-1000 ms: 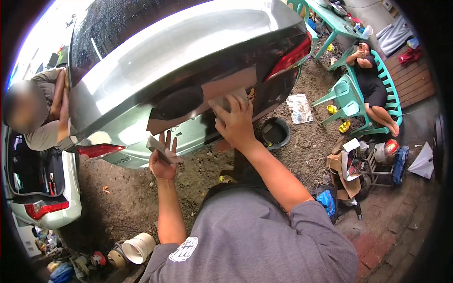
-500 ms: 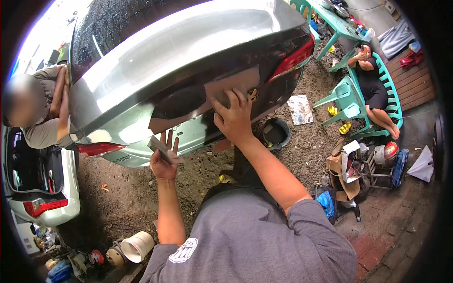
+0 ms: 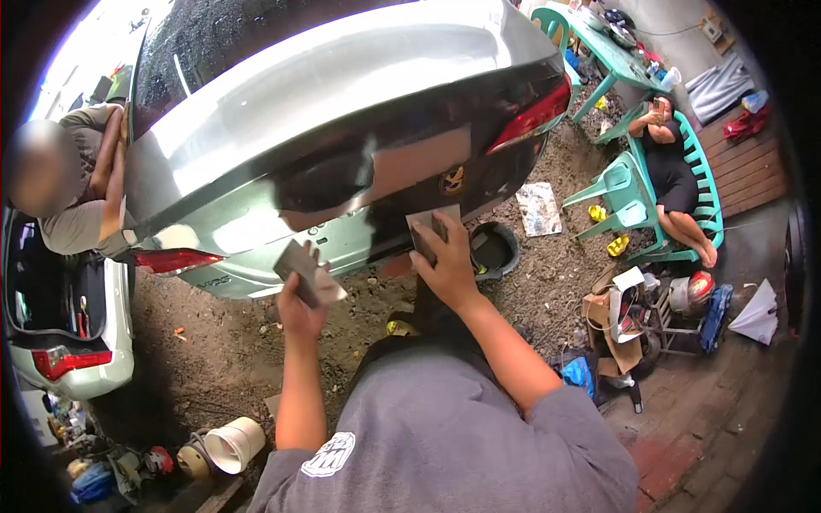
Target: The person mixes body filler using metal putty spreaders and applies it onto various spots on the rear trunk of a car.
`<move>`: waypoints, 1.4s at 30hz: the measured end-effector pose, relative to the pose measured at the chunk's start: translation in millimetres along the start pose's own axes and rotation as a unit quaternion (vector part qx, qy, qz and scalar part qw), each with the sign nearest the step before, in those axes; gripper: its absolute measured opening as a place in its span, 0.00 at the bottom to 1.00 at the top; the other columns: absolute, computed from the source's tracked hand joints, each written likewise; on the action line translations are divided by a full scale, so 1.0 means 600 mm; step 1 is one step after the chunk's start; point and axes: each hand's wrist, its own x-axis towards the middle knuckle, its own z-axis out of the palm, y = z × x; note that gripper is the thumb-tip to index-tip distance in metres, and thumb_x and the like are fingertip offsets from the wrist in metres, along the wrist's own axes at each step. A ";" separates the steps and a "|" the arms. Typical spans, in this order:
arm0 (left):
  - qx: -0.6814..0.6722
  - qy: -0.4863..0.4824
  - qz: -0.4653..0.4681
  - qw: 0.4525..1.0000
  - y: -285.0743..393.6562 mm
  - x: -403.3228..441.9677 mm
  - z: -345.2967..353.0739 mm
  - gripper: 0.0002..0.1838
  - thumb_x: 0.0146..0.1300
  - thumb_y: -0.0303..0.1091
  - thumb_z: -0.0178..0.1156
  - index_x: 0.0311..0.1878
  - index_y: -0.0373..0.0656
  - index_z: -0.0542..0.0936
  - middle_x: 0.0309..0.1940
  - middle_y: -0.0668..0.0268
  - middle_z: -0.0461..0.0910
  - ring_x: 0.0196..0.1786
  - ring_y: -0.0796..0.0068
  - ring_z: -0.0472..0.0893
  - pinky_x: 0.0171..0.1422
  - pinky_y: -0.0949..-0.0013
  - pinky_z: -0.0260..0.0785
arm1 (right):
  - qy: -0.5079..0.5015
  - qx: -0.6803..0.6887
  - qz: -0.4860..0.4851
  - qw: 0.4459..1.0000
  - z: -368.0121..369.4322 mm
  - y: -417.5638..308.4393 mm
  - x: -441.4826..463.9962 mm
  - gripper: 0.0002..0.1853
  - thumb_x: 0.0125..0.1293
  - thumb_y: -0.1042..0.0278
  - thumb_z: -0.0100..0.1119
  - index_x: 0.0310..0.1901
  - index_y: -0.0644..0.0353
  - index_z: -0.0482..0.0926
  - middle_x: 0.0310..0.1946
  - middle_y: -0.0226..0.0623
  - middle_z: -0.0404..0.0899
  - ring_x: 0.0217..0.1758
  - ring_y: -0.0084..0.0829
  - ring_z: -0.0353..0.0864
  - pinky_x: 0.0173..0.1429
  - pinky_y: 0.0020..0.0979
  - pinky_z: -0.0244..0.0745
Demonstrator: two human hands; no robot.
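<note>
Beneath the bent, slightly spread fingers of the right hand [image 3: 446, 263], I had a flat grey pad [image 3: 421, 232] in view, gripped with its pale edge showing; from where I sat, I could not tell whether it touched the car behind it. Off to its left, the left hand [image 3: 299, 309] was closed around a dark grey slab [image 3: 294, 268], its thumb on the near side, with a crumpled pale piece [image 3: 328, 289] beside it, close to the fingers. Both hands were well apart, just short of the rear of a silver car [image 3: 325, 111], which filled the upper part of my view. On its dark, glossy face I made out a matte pinkish-brown patch [image 3: 422, 162] and, just below its right end, a round gold emblem [image 3: 452, 180]. A red tail lamp [image 3: 534, 113] sat beyond them. Near the right hand, a black bucket [image 3: 493, 250] stood on the dirt, and a printed sheet [image 3: 539, 209] lay beside it. Farther out, I saw a co-worker [image 3: 77, 184] leaning on the car's left side and another person [image 3: 671, 175] seated on a green bench [image 3: 697, 162], holding up a phone.
</note>
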 end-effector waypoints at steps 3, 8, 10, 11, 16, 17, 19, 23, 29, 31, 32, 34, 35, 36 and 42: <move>0.061 0.064 -0.084 0.993 -0.028 -0.051 0.107 0.27 0.79 0.44 0.47 0.74 0.38 0.63 0.64 0.55 0.76 0.64 0.57 0.78 0.68 0.52 0.74 | -0.073 0.223 -0.006 0.972 -0.094 -0.054 0.003 0.30 0.60 0.66 0.68 0.66 0.53 0.76 0.69 0.48 0.64 0.72 0.48 0.64 0.75 0.48 0.60; 0.060 0.059 -0.070 0.994 -0.050 -0.060 0.254 0.20 0.79 0.39 0.51 0.66 0.37 0.68 0.55 0.57 0.79 0.57 0.62 0.82 0.63 0.56 0.78 | -0.185 0.365 -0.101 0.907 -0.175 -0.144 0.003 0.31 0.56 0.70 0.71 0.64 0.54 0.79 0.71 0.46 0.63 0.75 0.50 0.63 0.77 0.49 0.59; 0.058 0.064 -0.063 0.994 -0.058 -0.060 0.264 0.19 0.79 0.37 0.51 0.66 0.38 0.68 0.56 0.57 0.79 0.57 0.63 0.82 0.63 0.56 0.78 | -0.171 0.300 -0.134 0.929 -0.176 -0.144 0.000 0.29 0.57 0.68 0.70 0.64 0.54 0.80 0.70 0.45 0.65 0.75 0.51 0.63 0.77 0.50 0.59; 0.064 0.068 -0.061 0.994 -0.058 -0.063 0.263 0.19 0.78 0.36 0.51 0.66 0.38 0.68 0.56 0.57 0.79 0.57 0.63 0.82 0.62 0.56 0.78 | -0.183 0.259 -0.128 0.940 -0.178 -0.137 0.000 0.29 0.57 0.68 0.70 0.63 0.53 0.80 0.69 0.46 0.66 0.74 0.51 0.64 0.77 0.50 0.60; 0.092 0.081 0.007 0.992 -0.034 -0.078 0.277 0.19 0.78 0.35 0.51 0.66 0.38 0.68 0.56 0.59 0.79 0.57 0.65 0.81 0.62 0.58 0.77 | -0.174 0.009 -0.102 0.979 -0.205 -0.080 0.001 0.27 0.58 0.65 0.69 0.62 0.52 0.81 0.66 0.48 0.69 0.70 0.51 0.67 0.74 0.50 0.62; 0.135 0.078 0.071 0.985 -0.039 -0.079 0.277 0.19 0.79 0.35 0.51 0.66 0.37 0.69 0.56 0.61 0.79 0.57 0.69 0.80 0.62 0.63 0.75 | -0.150 0.013 -0.105 0.983 -0.210 -0.084 -0.002 0.27 0.57 0.64 0.69 0.61 0.49 0.80 0.65 0.46 0.70 0.70 0.51 0.67 0.74 0.52 0.62; 0.228 0.068 0.144 0.960 -0.045 -0.085 0.274 0.18 0.79 0.36 0.52 0.65 0.36 0.70 0.56 0.62 0.78 0.56 0.72 0.79 0.63 0.65 0.72 | -0.135 0.014 -0.136 0.981 -0.221 -0.127 0.009 0.28 0.57 0.64 0.70 0.61 0.48 0.80 0.64 0.45 0.69 0.71 0.51 0.67 0.74 0.54 0.61; 0.272 0.020 0.197 0.942 -0.057 -0.095 0.284 0.18 0.79 0.35 0.52 0.64 0.35 0.71 0.56 0.62 0.78 0.57 0.72 0.77 0.65 0.67 0.68 | -0.120 -0.011 -0.162 0.979 -0.219 -0.158 0.012 0.28 0.54 0.62 0.72 0.60 0.45 0.80 0.63 0.41 0.69 0.72 0.49 0.66 0.73 0.60 0.59; 0.320 0.088 0.292 0.897 -0.066 -0.086 0.253 0.19 0.78 0.37 0.52 0.65 0.34 0.71 0.56 0.57 0.78 0.56 0.63 0.80 0.62 0.61 0.73 | -0.181 -0.048 -0.174 0.967 -0.175 -0.152 -0.015 0.27 0.54 0.64 0.72 0.58 0.47 0.81 0.62 0.43 0.70 0.70 0.49 0.67 0.71 0.56 0.63; 0.239 0.113 0.298 0.917 -0.034 -0.074 0.229 0.20 0.78 0.37 0.52 0.65 0.34 0.70 0.57 0.55 0.78 0.56 0.58 0.81 0.60 0.58 0.75 | -0.138 -0.038 -0.125 0.982 -0.158 -0.112 -0.010 0.25 0.55 0.63 0.71 0.58 0.48 0.81 0.61 0.44 0.70 0.68 0.49 0.68 0.70 0.53 0.64; 0.178 0.116 0.269 0.939 -0.021 -0.068 0.212 0.21 0.79 0.38 0.51 0.66 0.34 0.70 0.58 0.55 0.78 0.57 0.57 0.81 0.62 0.58 0.75 | -0.116 -0.033 -0.101 0.987 -0.146 -0.089 0.001 0.25 0.56 0.63 0.70 0.58 0.48 0.81 0.61 0.45 0.69 0.67 0.49 0.68 0.69 0.52 0.65; 0.054 0.119 0.205 0.970 -0.003 -0.056 0.155 0.22 0.79 0.40 0.50 0.67 0.35 0.69 0.59 0.56 0.78 0.58 0.56 0.81 0.64 0.56 0.75 | -0.036 -0.090 -0.097 0.991 -0.118 -0.048 0.042 0.24 0.60 0.59 0.67 0.59 0.49 0.79 0.61 0.46 0.68 0.68 0.48 0.65 0.70 0.53 0.60; 0.103 0.095 0.176 0.974 -0.001 -0.049 0.112 0.25 0.80 0.45 0.47 0.70 0.37 0.68 0.63 0.57 0.75 0.65 0.55 0.76 0.69 0.50 0.72 | -0.015 -0.091 -0.093 0.991 -0.103 -0.033 0.064 0.24 0.60 0.59 0.67 0.59 0.48 0.79 0.62 0.45 0.67 0.68 0.48 0.65 0.71 0.54 0.59; 0.085 0.063 0.154 0.983 0.000 -0.043 0.083 0.26 0.80 0.46 0.47 0.71 0.38 0.66 0.64 0.57 0.74 0.67 0.56 0.74 0.71 0.50 0.69 | 0.006 -0.091 -0.089 0.992 -0.089 -0.025 0.084 0.24 0.60 0.59 0.67 0.59 0.47 0.79 0.62 0.45 0.67 0.68 0.48 0.65 0.72 0.56 0.58; 0.012 0.070 0.121 0.990 0.022 0.006 -0.009 0.33 0.78 0.48 0.46 0.79 0.41 0.56 0.76 0.58 0.62 0.78 0.54 0.60 0.82 0.44 0.52 | 0.029 -0.154 -0.117 0.981 -0.029 -0.017 0.158 0.23 0.63 0.56 0.66 0.60 0.43 0.81 0.65 0.42 0.65 0.72 0.47 0.62 0.72 0.63 0.55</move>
